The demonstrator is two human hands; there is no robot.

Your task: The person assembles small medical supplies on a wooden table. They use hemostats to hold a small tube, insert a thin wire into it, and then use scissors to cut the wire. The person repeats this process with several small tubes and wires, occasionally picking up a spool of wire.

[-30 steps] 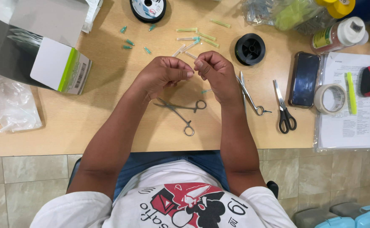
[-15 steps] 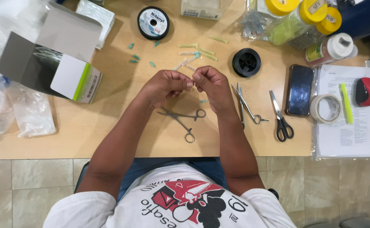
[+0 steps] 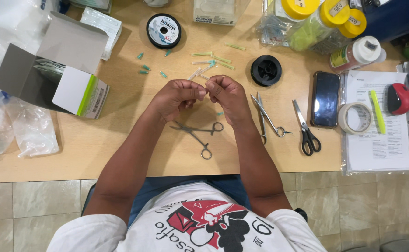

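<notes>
Left hand (image 3: pixel 176 97) & right hand (image 3: pixel 227 93) fingertips pinched together over table (image 3: pixel 120 154), grasping tiny item, prob. a small tube (image 3: pixel 205 85), hard to tell. Forceps (image 3: pixel 197 133) just below; scissors (image 3: pixel 305 128) to right.

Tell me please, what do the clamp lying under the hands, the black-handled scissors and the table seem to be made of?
The clamp looks like bare metal with a dull silver finish: thin, grey, slightly shiny. The black-handled scissors seem to have steel blades, pale and reflective, with handles probably of matte black plastic. The table looks like light wood or a wood-look laminate: smooth, tan, faint grain; which one, I cannot tell.
</notes>
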